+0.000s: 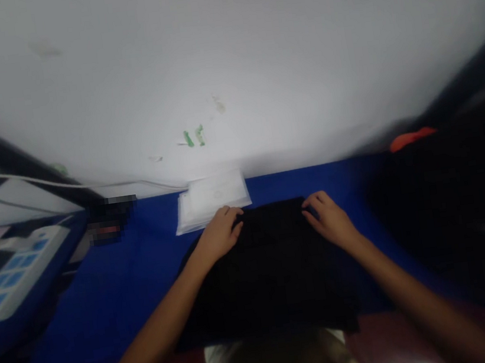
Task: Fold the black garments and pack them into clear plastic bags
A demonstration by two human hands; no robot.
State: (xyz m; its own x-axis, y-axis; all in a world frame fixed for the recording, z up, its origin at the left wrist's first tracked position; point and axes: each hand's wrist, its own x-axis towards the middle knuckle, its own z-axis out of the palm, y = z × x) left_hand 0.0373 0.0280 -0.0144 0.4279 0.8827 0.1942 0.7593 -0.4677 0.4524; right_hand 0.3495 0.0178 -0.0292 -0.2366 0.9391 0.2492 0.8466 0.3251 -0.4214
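A black garment point(276, 266) lies spread on the blue table top, its far edge running straight between my hands and its near edge reaching the table's front. My left hand point(223, 228) pinches the far left corner between thumb and fingers. At the far right corner, my right hand point(326, 216) has its thumb and fingertips closed on the cloth. Dark fabric and blur hide the garment's exact cut.
Flat white plastic bags point(215, 197) lie against the wall behind my left hand. A large dark pile point(457, 219) stands at the right, with an orange piece point(411, 139) behind it. On the left are a white-and-blue box point(16, 274) and a white cable point(91, 185).
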